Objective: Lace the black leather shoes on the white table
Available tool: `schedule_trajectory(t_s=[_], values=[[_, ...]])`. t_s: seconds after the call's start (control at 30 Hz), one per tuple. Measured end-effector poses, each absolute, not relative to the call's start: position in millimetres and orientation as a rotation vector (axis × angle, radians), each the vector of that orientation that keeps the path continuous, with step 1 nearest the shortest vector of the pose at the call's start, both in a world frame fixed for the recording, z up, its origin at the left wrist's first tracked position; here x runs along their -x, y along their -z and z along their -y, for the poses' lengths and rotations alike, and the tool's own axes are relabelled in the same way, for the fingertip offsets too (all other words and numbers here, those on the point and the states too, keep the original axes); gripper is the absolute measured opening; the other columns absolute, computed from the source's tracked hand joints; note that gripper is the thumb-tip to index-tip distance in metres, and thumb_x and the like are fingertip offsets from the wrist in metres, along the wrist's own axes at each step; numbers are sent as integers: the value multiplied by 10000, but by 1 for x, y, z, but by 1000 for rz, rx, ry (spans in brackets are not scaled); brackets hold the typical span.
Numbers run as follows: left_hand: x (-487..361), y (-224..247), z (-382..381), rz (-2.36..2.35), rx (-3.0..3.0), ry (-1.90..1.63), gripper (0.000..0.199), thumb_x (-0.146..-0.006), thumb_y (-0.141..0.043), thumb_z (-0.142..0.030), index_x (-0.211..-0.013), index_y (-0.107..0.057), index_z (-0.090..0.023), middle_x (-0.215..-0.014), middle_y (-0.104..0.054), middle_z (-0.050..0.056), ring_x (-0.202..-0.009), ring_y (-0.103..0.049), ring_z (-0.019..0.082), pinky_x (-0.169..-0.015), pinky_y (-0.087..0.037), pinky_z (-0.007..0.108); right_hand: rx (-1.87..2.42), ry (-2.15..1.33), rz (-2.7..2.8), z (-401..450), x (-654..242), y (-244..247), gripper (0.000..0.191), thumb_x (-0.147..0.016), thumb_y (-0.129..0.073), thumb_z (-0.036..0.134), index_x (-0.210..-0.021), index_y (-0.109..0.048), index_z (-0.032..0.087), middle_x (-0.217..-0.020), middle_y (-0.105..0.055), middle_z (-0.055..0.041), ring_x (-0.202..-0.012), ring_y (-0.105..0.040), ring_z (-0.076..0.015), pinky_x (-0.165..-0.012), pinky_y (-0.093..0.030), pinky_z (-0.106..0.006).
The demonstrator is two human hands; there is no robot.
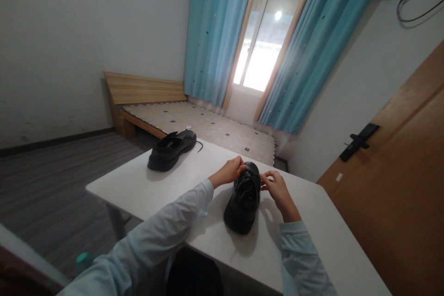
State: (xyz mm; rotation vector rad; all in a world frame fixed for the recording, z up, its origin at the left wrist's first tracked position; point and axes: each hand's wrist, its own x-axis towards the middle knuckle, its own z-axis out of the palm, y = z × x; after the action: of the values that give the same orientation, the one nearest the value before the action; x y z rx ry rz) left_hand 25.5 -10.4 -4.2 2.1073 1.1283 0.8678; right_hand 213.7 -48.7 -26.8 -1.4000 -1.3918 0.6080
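Note:
A black lace-up shoe [242, 210] rests on the white table [204, 196], its heel towards me and its toe pointing away. My left hand [229, 171] is closed at the front left of this shoe, with fingertips against the upper near the lacing. On the shoe's right side, my right hand [276, 188] pinches with thumb and fingers; a thin dark bit at the fingertips looks like a shoelace. A second black shoe [169, 150] stands farther left on the table, with a loose lace end [200, 146] by its toe.
Behind the table is a bed frame with a patterned mattress [222, 132] and a wooden headboard [145, 89]. Blue curtains [218, 27] flank a bright window [265, 37]. A wooden door [391, 185] with a black handle is on the right. Something green [82, 258] shows low on the left.

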Motion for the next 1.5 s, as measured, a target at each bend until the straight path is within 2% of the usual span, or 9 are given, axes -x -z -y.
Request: schedule_trajectory(t_s=[0.13,0.37,0.6,0.73,1.0,1.13,1.23,1.4,1.5], values=[[-23,5,8,-1137,-2063,-863,107,-863,-442,-221,-785,-487,-163,-621,-579,-5,-596,-571,131,-602,-438,235,1498,-627,1367,49,-217,26,287,-642,-657,413,-600,-512,169,-636,-533,-18,-530,-584,-143,-338,-436,-204],[-22,13,4,-1165,-1950,-782,109,-864,-450,-225,-798,-498,-153,-719,-631,36,-670,-617,142,-622,-496,248,1717,-625,1423,55,-221,21,173,-707,-604,277,-599,-528,165,-506,-523,-4,-476,-538,-129,-313,-390,-180],[-21,15,0,-1175,-1719,-693,121,-862,-448,-215,-775,-477,-135,-759,-603,49,-662,-609,134,-510,-520,218,1808,-657,1413,59,-222,18,183,-713,-624,245,-574,-553,151,-459,-509,12,-409,-488,-96,-309,-381,-168],[-21,15,1,-1162,-1651,-643,150,-872,-438,-209,-758,-483,-122,-752,-587,51,-670,-608,133,-494,-524,212,1830,-722,1395,61,-222,18,184,-713,-635,232,-574,-552,145,-455,-508,13,-402,-482,-89,-308,-393,-165],[-22,14,7,-1224,-1754,-665,139,-887,-420,-237,-807,-478,-139,-762,-627,58,-674,-616,137,-521,-499,202,1765,-755,1379,61,-221,20,186,-686,-639,253,-575,-525,157,-482,-505,13,-468,-516,-105,-320,-412,-159],[-24,12,10,-1298,-1960,-746,125,-872,-449,-231,-786,-494,-153,-697,-623,42,-667,-600,141,-597,-469,223,1672,-821,1371,60,-222,21,192,-672,-623,304,-587,-512,172,-520,-491,23,-456,-488,-100,-307,-394,-174],[-25,8,11,-1304,-2035,-825,111,-846,-500,-245,-783,-515,-154,-741,-629,40,-702,-588,149,-660,-454,250,1571,-855,1411,58,-220,21,182,-645,-616,322,-617,-502,183,-577,-497,27,-473,-491,-103,-323,-407,-190],[-22,-4,15,-1118,-2136,-1189,143,-798,-588,-258,-887,-569,-147,-860,-624,39,-764,-560,133,-715,-435,236,1451,-544,1494,57,-214,15,187,-654,-605,342,-711,-519,186,-714,-526,-1,-541,-493,-117,-409,-425,-225],[-19,-10,17,-978,-2261,-1218,196,-791,-613,-356,-817,-634,-162,-816,-620,29,-777,-541,141,-751,-415,245,1417,-308,1552,60,-211,9,218,-705,-603,391,-730,-552,180,-783,-537,-29,-629,-505,-138,-548,-452,-268]])
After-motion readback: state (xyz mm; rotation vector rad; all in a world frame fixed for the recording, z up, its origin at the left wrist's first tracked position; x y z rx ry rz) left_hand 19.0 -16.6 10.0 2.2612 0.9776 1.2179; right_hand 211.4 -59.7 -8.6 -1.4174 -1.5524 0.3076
